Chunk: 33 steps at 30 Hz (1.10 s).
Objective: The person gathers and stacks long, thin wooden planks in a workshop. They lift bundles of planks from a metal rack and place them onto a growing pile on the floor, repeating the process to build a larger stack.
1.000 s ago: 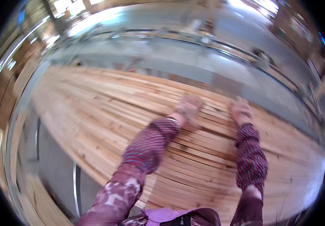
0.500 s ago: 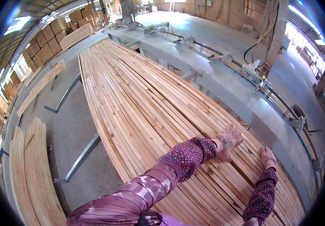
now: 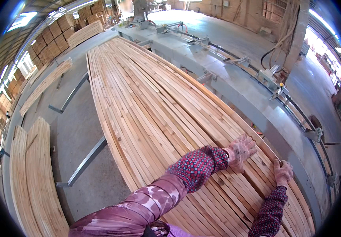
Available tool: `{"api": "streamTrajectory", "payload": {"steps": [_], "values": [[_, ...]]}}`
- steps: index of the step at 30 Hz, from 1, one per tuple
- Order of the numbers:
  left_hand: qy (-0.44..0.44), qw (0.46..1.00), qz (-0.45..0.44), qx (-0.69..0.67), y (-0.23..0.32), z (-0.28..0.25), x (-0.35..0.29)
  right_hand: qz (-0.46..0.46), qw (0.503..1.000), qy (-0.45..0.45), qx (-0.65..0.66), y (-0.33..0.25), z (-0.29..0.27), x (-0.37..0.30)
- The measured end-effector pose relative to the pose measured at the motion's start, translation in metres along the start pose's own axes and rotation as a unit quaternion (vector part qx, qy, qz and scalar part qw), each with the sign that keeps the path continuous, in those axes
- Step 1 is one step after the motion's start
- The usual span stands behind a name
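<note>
Long narrow wooden strips [image 3: 150,114] lie side by side in a wide layer beneath both of my hands. My left hand [image 3: 242,152], in a pale pinkish work glove, rests palm down across the strips near the right side, its fingers stretched out. Farther right and nearer, my gloved right hand [image 3: 283,172] grips the outermost wooden strip [image 3: 233,113], thumb on the inner side and fingers over the outer side. That strip stands slightly proud along the layer's right edge. A dark gap runs lengthwise between strips close to my left hand.
A grey metal machine bed [image 3: 233,89] with a rail and clamps [image 3: 279,91] runs along the right. Metal support arms [image 3: 85,164] stick out at left. Jointed wood panels [image 3: 38,170] lie beyond them at far left. Stacked lumber [image 3: 55,33] stands at the back left.
My right hand has moved slightly outward and closed on the outermost strip, which now shows raised along the right edge. My left hand stays nearly in place. The view has shifted a little.
</note>
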<state>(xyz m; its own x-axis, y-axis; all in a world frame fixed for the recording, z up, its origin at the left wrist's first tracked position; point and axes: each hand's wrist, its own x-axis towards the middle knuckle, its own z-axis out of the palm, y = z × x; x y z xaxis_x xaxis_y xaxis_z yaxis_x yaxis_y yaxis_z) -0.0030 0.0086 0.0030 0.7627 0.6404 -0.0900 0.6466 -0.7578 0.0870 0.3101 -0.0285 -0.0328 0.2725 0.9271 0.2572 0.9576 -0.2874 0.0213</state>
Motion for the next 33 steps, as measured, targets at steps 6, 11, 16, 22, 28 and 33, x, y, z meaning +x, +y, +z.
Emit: {"api": "streamTrajectory", "payload": {"steps": [6, 11, 16, 22, 28, 33], "values": [[0.025, 1.000, 0.007, -0.015, 0.000, 0.001, 0.002, -0.011, 0.997, -0.021, 0.072, -0.008, -0.007, -0.019], [0.019, 1.000, 0.009, -0.022, 0.000, 0.002, 0.001, -0.006, 0.997, -0.045, 0.066, -0.005, 0.004, -0.017], [0.021, 1.000, 0.001, -0.011, -0.006, 0.014, 0.003, -0.027, 0.998, -0.016, 0.055, -0.009, 0.010, -0.017], [0.038, 0.997, 0.019, -0.060, 0.000, -0.007, 0.011, 0.000, 0.995, -0.057, 0.085, -0.014, -0.011, -0.016], [0.123, 0.992, -0.006, -0.008, -0.009, 0.030, 0.033, 0.029, 0.986, -0.126, 0.105, -0.012, -0.024, -0.002], [0.098, 0.995, 0.007, 0.001, 0.012, 0.017, 0.041, 0.031, 0.992, -0.090, 0.077, 0.001, -0.021, 0.001]]}}
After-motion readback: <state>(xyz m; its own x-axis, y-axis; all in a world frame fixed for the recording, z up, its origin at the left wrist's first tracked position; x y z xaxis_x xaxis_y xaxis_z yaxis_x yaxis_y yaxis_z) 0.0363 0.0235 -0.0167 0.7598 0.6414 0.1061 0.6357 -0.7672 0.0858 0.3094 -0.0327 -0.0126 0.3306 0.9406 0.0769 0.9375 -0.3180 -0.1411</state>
